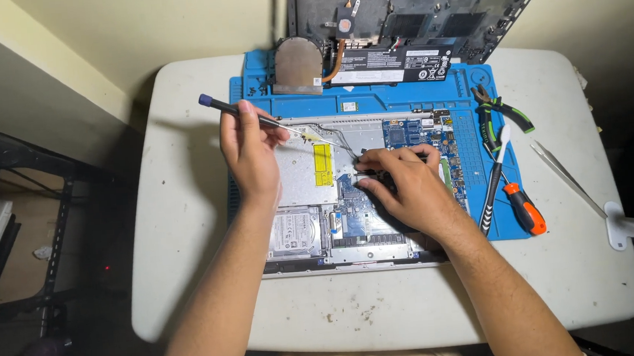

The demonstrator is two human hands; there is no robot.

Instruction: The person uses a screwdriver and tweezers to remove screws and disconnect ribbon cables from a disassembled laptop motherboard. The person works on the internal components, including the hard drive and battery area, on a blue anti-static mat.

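Observation:
An opened laptop base (309, 172) lies on a blue work mat (476, 115), its circuit board (410, 133) and silver drive (296, 233) exposed. My left hand (250, 154) holds a thin dark screwdriver (230, 110) slanted, its tip reaching toward the middle of the board. My right hand (403, 183) rests flat on the board's right part, fingers pressing on a dark component beneath them. The part under the fingers is mostly hidden.
A removed fan with copper pipe (299, 66) and a black battery (391, 65) lie at the mat's far edge, below a leaning black bottom cover (424, 3). Green-handled pliers (502, 113), an orange-handled screwdriver (521, 204) and tweezers (566, 177) lie on the right of the white table (185, 209).

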